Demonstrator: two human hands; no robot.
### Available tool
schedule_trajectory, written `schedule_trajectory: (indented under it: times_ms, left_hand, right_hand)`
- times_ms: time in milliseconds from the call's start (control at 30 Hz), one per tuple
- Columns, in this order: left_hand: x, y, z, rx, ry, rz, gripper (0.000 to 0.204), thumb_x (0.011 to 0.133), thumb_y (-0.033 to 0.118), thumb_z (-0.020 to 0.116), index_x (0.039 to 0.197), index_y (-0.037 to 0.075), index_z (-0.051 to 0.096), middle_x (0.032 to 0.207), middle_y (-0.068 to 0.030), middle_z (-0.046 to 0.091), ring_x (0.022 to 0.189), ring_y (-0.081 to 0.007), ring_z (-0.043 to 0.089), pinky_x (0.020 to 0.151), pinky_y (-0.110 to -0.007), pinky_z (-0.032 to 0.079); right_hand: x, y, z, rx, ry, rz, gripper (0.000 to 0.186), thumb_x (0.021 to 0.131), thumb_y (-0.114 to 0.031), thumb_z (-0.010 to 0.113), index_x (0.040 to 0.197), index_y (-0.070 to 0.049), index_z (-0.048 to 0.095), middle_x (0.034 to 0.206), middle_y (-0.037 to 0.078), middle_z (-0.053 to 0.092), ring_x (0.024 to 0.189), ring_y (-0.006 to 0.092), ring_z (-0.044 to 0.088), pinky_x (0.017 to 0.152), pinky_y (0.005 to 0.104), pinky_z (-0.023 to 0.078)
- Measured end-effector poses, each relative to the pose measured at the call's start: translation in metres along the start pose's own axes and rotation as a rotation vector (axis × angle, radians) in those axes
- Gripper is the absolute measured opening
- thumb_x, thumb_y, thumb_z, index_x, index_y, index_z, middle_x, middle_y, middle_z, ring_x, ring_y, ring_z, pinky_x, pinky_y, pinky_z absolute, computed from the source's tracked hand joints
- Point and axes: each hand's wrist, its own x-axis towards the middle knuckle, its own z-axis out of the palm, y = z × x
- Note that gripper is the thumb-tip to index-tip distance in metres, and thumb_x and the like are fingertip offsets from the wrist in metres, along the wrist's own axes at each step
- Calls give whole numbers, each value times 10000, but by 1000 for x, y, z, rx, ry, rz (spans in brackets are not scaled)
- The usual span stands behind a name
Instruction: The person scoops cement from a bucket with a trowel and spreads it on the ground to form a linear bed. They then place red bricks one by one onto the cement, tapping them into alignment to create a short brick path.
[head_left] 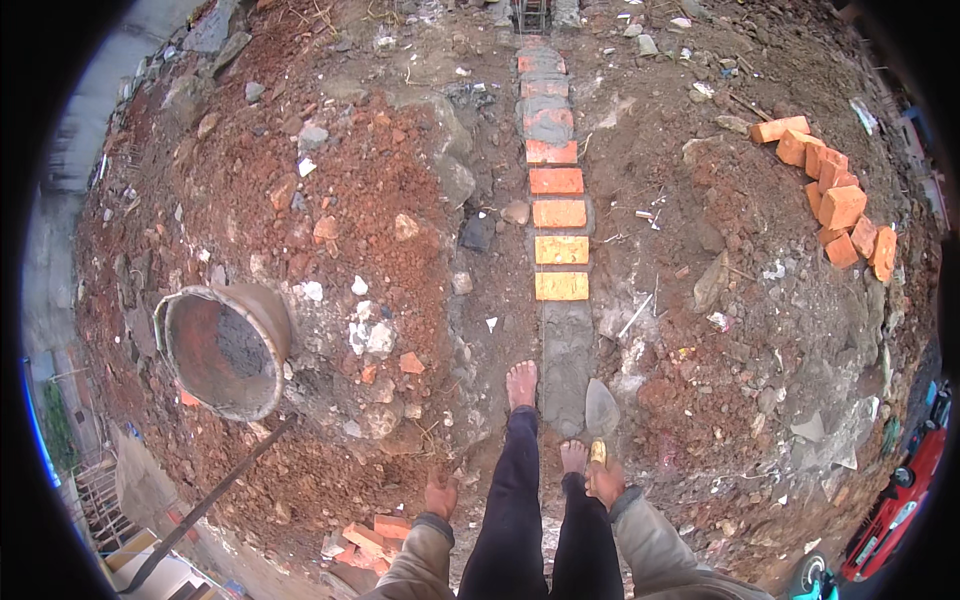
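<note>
My right hand [605, 483] grips a trowel by its yellow handle [598, 452]. The trowel's grey pointed blade [601, 408] reaches forward along the right edge of a wet mortar bed [567, 365]. Beyond this bed runs a line of orange bricks, the nearest one [562, 286] lying crosswise with mortar in the gaps. Farther up the line, grey mortar [548, 125] smears the brick tops. By my left thigh hangs my left hand [441, 497], its fingers curled in and nothing visible in them.
A mortar-streaked bucket [275, 310] leans on the soil at left, a long dark pole [205, 505] near it. Loose bricks are heaped at right [840, 205] and beside my left sleeve [372, 540]. Stones and rubble litter the ground; a red car [900, 500] stands lower right.
</note>
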Motion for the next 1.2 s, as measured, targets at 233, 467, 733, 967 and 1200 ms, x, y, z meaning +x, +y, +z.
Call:
schedule_trajectory:
  times_ms: [233,467,733,967,1200]
  left_hand:
    - [-9,38,-18,-28,-47,-54,532,852,217,670,1314,2,518,1078,-196,673,1004,-256,644,879,-348,493]
    - [-9,8,-15,-50,-109,-15,489,861,135,645,1311,-3,514,1152,-175,641,1018,-237,630,888,-336,496]
    - [-17,20,-33,-11,-147,-286,427,878,91,616,1291,25,529,1052,-109,668,927,-185,645,820,-297,507]
    - [4,36,-41,-165,-96,-166,363,895,108,610,1243,14,564,943,-80,655,808,-167,653,671,-297,523]
    - [-13,69,-54,-386,28,-276,424,900,192,633,1276,22,535,1033,-104,664,835,-201,669,690,-305,539]
  right_hand:
    - [96,-34,23,-359,225,-335,446,814,-270,645,1116,50,570,931,302,657,903,437,653,778,489,503]
    - [174,-180,81,-466,428,-604,492,874,-249,580,1298,-25,470,937,307,651,875,467,641,784,518,511]
    - [198,-235,112,-571,342,-448,555,864,-256,557,1364,-48,438,995,344,631,956,501,611,863,532,497]
    - [170,-248,109,-563,362,-568,543,867,-252,554,1344,-20,439,952,335,640,913,498,618,816,550,494]
    - [125,-151,55,-759,134,-273,558,833,-350,613,1240,19,515,995,319,644,944,480,628,825,513,499]
